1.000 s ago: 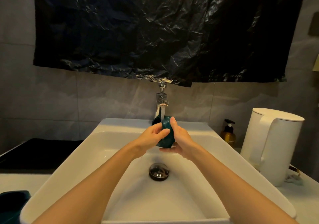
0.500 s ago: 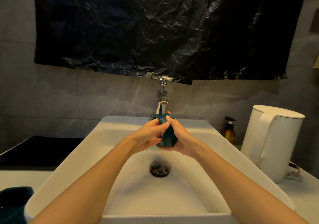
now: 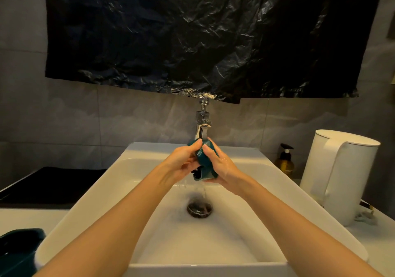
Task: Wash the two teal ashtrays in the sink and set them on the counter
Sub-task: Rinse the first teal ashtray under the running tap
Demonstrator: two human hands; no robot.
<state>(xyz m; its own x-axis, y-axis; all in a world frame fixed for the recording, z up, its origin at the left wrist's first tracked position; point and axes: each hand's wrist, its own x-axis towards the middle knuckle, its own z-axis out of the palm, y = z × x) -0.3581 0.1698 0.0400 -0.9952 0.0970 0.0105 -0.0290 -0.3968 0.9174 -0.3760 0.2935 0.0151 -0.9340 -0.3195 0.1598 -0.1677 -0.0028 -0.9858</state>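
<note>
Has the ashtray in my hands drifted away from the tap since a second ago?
No. The teal ashtray stays directly under the tap, only turned slightly.

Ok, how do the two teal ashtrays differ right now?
The held ashtray is tipped on edge under the faucet stream, gripped by the left hand and right hand; the counter ashtray sits untouched left of the sink. The held ashtray is wet and dripping; whether the counter ashtray is wet cannot be told. Both are teal.
</note>
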